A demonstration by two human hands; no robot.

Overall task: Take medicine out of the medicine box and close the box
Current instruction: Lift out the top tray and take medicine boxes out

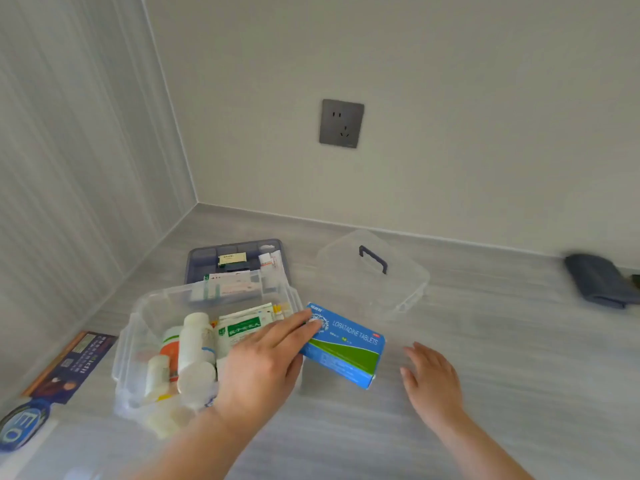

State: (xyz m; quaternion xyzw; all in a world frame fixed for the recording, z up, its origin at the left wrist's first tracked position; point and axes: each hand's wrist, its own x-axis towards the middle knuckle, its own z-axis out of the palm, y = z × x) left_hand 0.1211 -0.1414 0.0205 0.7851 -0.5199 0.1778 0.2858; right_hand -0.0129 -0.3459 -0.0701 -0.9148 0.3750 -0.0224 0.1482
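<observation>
Grey wood-look countertop (pixel 485 341) tucked into a corner, pale walls, and a dark wall socket (pixel 341 123) up on the back wall.

Far off to the left of the left hand there's a dark printed leaflet (pixel 69 362) lying flat by the side wall, with a round blue sticker thing (pixel 20 427) nearer the camera. Next comes the clear plastic medicine box (pixel 138 327), open, packed with white bottles (pixel 195 337) and a green-and-white sachet (pixel 242 329). Behind it, farther from the hand, sits a greyish-blue divided tray (pixel 207 258) with a few small packs in it.

The left hand (pixel 263 365) is over the right edge of the box, palm down, fingers stretched out and close together, fingertips resting on the top left end of a blue and green Loratadine tablets carton (pixel 349 344). Can't tell if the thumb is gripping under it, so clamped or just touching, no idea. The carton is just outside the box's right wall, tilted, its low corner at the counter.

Beyond the carton, away from both hands, the clear lid (pixel 398 292) with a dark handle (pixel 373 259) lies on the counter.

The right hand (pixel 433 379) is just right of the carton, not touching it, fingers loosely spread, holding nothing. Way out right there's a blurry dark grey cloth (pixel 595 280).
</observation>
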